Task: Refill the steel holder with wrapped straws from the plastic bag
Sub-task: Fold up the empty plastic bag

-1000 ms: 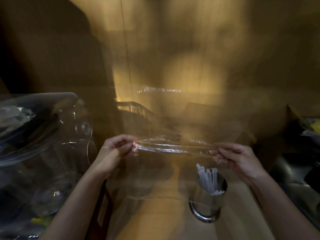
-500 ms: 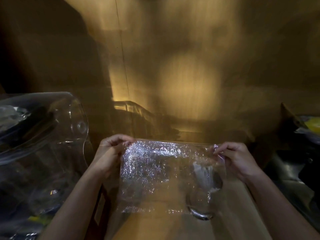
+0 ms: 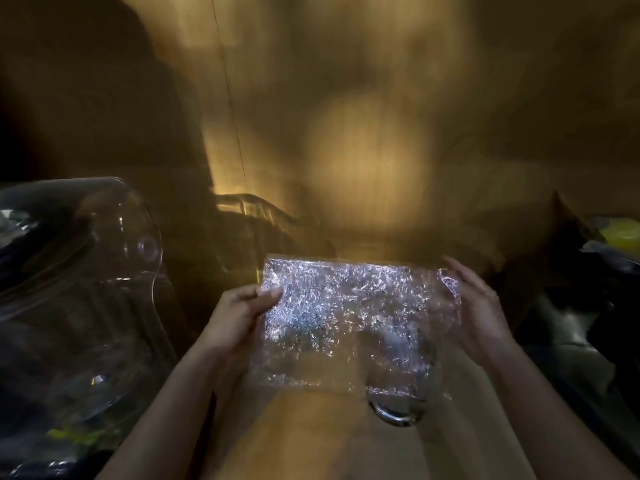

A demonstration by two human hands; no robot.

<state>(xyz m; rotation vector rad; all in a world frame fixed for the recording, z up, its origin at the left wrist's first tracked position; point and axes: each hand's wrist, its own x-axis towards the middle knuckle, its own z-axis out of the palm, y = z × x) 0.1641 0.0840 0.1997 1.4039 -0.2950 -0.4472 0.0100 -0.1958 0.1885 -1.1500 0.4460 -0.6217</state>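
A clear, crinkled plastic bag (image 3: 346,317) is stretched flat between my two hands above the wooden counter, glinting in the light. My left hand (image 3: 239,320) pinches its left edge with thumb on top. My right hand (image 3: 474,313) holds its right edge, blurred by motion. The steel holder (image 3: 398,410) stands on the counter behind the bag's lower right corner; only its shiny base shows clearly, and the wrapped straws in it are a faint pale shape through the plastic. I cannot see any straws in the bag.
A large clear plastic dome cover (image 3: 79,278) stands at the left over dark items. Dark clutter with something yellow (image 3: 620,233) lies at the right. A wooden wall (image 3: 363,116) closes the back. The wooden counter (image 3: 311,438) runs between my forearms.
The bag went from a thin strip held edge-on to a flat sheet facing me. Both hands slid down its sides, and the bag now covers the holder's straws.
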